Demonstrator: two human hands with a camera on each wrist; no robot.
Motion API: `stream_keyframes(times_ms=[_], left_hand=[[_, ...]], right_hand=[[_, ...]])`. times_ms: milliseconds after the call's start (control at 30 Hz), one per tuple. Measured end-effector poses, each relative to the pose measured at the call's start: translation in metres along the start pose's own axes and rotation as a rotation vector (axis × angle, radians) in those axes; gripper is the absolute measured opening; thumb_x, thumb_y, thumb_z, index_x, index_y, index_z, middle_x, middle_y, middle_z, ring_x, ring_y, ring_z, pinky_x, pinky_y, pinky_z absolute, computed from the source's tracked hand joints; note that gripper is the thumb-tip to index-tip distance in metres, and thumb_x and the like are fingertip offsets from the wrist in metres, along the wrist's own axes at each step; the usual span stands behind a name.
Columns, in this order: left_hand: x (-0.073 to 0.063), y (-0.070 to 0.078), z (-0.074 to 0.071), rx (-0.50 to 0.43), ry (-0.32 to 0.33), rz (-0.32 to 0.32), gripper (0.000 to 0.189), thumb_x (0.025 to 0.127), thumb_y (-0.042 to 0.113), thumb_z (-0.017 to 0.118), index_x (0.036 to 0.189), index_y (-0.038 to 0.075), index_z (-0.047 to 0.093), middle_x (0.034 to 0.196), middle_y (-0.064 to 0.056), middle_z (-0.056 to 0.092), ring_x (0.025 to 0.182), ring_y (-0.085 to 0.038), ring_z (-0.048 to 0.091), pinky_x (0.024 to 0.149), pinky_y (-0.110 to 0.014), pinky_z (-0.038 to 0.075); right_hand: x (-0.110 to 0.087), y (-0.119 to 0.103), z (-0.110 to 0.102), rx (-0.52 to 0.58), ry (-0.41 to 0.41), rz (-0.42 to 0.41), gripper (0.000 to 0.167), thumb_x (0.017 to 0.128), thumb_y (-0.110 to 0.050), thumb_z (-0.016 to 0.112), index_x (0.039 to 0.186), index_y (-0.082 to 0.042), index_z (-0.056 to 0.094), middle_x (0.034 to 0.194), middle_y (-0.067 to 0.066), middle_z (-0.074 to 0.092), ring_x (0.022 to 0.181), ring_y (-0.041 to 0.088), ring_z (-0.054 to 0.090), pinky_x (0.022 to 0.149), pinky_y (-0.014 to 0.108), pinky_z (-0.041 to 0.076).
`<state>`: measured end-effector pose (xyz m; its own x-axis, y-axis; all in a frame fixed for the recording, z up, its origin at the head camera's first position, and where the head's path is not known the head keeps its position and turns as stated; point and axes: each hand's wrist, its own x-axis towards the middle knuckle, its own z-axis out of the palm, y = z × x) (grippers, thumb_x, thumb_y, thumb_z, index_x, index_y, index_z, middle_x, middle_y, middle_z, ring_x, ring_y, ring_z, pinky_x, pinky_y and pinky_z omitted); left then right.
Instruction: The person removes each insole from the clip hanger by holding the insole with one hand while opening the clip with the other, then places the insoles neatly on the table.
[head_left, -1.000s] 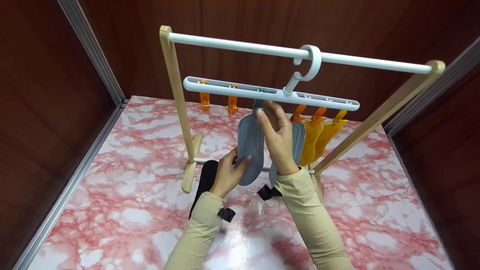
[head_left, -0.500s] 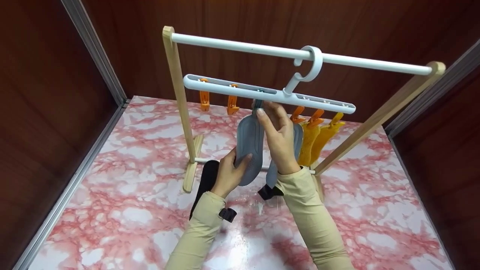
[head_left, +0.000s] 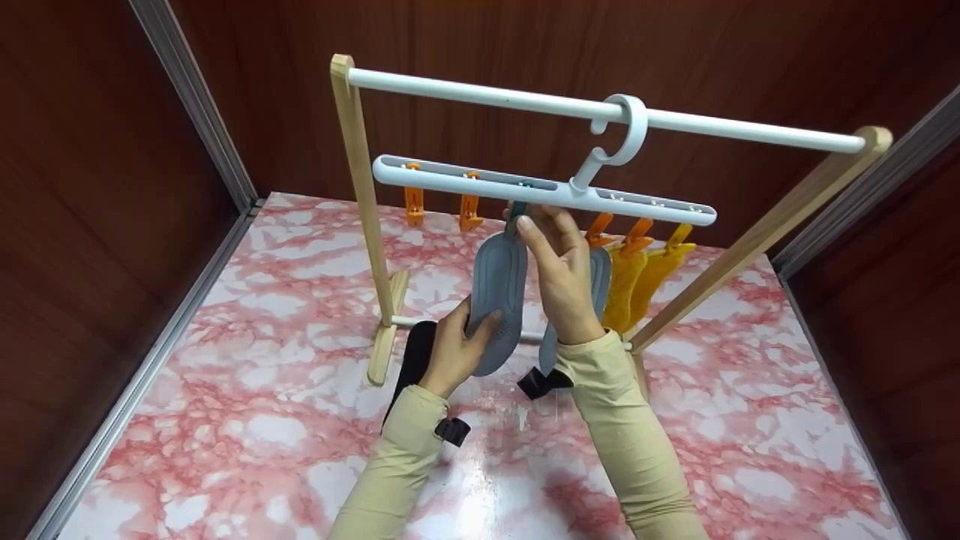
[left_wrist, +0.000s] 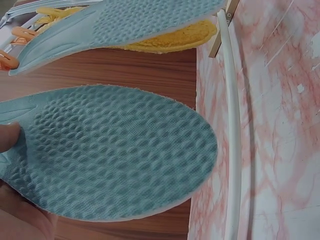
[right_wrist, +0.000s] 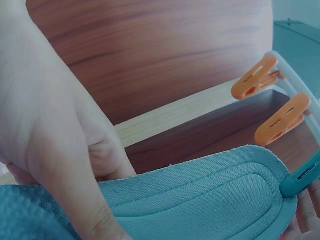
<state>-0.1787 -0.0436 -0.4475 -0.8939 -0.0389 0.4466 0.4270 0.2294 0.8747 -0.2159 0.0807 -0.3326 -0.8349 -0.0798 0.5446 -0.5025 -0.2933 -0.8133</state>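
Note:
A grey-blue insole hangs at the hanger's middle, its narrow end in a dark green clip. My left hand pinches the insole's lower part, thumb in front and fingers behind. At the top, my right hand holds the green clip, thumb against it and other fingers curled behind. The left wrist view shows the insole's dimpled wide part and, beyond it, a second insole. That one hangs from an orange clip, partly behind my right forearm in the head view.
The white hanger hooks over the white rod of a wooden stand. Orange clips dangle at its left. Yellow insole-shaped pieces hang at the right. A black strip is beside my left wrist. Wooden panels enclose the marbled surface.
The insole's top has dropped slightly below the hanger bar, showing more of the green clip. The hanger swings a little. Both hands keep almost the same places.

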Motion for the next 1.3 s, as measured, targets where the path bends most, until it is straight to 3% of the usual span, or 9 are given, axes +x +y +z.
stream_keyframes(times_ms=[500,667,1033,1100,1300], left_hand=[[-0.005,-0.003,-0.001,0.044,-0.006,-0.003,0.031,0.093,0.018,0.063,0.116,-0.004,0.062,0.105,-0.021,0.07,0.097,-0.029,0.068,0.084,-0.043,0.053],[-0.006,-0.005,-0.002,0.052,-0.002,0.003,0.03,0.093,0.018,0.063,0.114,-0.003,0.063,0.104,-0.02,0.07,0.096,-0.029,0.068,0.083,-0.043,0.054],[-0.012,-0.01,-0.005,0.066,0.002,-0.049,0.027,0.093,0.016,0.063,0.112,-0.004,0.063,0.103,-0.021,0.07,0.094,-0.03,0.069,0.082,-0.042,0.054],[-0.012,-0.012,-0.006,0.07,0.003,-0.051,0.028,0.093,0.017,0.063,0.112,-0.004,0.063,0.104,-0.021,0.07,0.095,-0.03,0.069,0.082,-0.042,0.054],[-0.015,-0.017,-0.008,0.057,-0.006,-0.057,0.029,0.093,0.017,0.063,0.114,-0.004,0.062,0.108,-0.022,0.068,0.098,-0.032,0.068,0.082,-0.044,0.054]], right_hand=[[0.003,0.005,0.001,0.054,0.045,-0.018,0.021,0.092,-0.003,0.056,0.112,-0.005,0.062,0.107,0.014,0.068,0.106,0.023,0.063,0.099,0.039,0.046],[0.003,0.005,0.001,0.078,0.025,0.008,0.024,0.092,-0.004,0.055,0.116,-0.002,0.059,0.111,0.011,0.067,0.11,0.024,0.062,0.102,0.041,0.044],[0.003,0.004,-0.002,0.094,-0.028,0.064,0.033,0.094,-0.004,0.053,0.127,0.001,0.054,0.127,0.024,0.058,0.122,0.038,0.053,0.106,0.043,0.041],[0.002,0.004,-0.003,0.096,-0.038,0.065,0.034,0.094,-0.004,0.053,0.128,0.001,0.053,0.129,0.024,0.057,0.122,0.035,0.054,0.106,0.043,0.041],[0.002,0.005,-0.004,0.105,-0.051,0.063,0.045,0.091,-0.022,0.066,0.128,0.001,0.053,0.131,0.03,0.053,0.118,0.03,0.059,0.105,0.043,0.041]])
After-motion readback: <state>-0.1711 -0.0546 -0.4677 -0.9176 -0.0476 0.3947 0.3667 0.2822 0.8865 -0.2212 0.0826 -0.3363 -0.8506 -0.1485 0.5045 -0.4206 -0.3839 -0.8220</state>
